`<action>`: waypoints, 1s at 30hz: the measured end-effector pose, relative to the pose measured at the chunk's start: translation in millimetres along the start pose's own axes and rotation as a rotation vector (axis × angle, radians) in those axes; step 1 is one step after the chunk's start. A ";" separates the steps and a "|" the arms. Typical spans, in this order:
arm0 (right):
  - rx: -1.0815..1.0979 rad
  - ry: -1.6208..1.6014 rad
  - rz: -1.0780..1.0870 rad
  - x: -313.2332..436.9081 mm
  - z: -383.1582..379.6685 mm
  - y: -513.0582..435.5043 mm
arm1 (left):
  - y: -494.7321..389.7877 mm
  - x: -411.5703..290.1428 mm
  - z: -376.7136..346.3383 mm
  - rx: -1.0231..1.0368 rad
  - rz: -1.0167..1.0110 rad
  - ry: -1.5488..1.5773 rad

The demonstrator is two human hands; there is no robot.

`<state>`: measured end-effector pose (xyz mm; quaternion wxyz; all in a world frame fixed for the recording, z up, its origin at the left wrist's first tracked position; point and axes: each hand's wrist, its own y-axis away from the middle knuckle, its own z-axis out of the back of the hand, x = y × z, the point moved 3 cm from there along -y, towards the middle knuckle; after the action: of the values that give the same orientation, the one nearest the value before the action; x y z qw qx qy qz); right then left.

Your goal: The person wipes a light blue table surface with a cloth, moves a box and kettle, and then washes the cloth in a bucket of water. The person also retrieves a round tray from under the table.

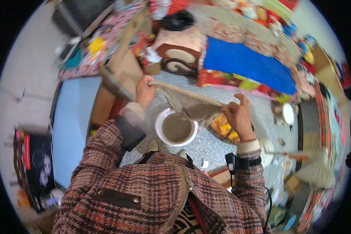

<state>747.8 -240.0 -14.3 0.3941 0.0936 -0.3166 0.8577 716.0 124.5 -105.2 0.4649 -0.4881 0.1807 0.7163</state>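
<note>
A greyish-brown cloth (190,102) hangs stretched between my two hands, its upper edge ribbed and taut. My left hand (145,90) grips one corner of it. At the other end, my right hand (237,117) pinches the cloth, with the index finger raised. Below the cloth stands a round white bucket (159,133) on the floor, and murky brown water (177,128) fills part of it. The cloth's lower part overlaps the bucket's far rim in this view. Partly behind my right hand lies a yellow-and-orange patterned item (222,125), not clear enough to name.
A sofa with a blue cover (245,64) stands at the far side. To my left is a light-blue tabletop (76,125) beside a wooden cabinet (120,64). On the right are a small white-topped stool (288,113) and a pale fan-shaped object (317,175). Speckled floor (210,149) surrounds the bucket.
</note>
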 end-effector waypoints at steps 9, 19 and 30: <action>0.714 -1.448 -0.312 210.2 -142.4 2.8 | 140.6 16.1 42.7 0.583 0.787 1.873; 0.512 -1.208 -0.167 303.5 -257.3 36.7 | 182.8 25.2 169.3 0.356 0.915 0.983; 0.335 -1.188 -0.255 364.9 -296.0 50.7 | 193.5 66.1 204.0 -0.017 0.776 1.264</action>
<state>491.6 142.9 -120.0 0.2299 0.6516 -0.3293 0.6436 438.6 205.0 -106.7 -0.0181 -0.7122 0.5676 0.4127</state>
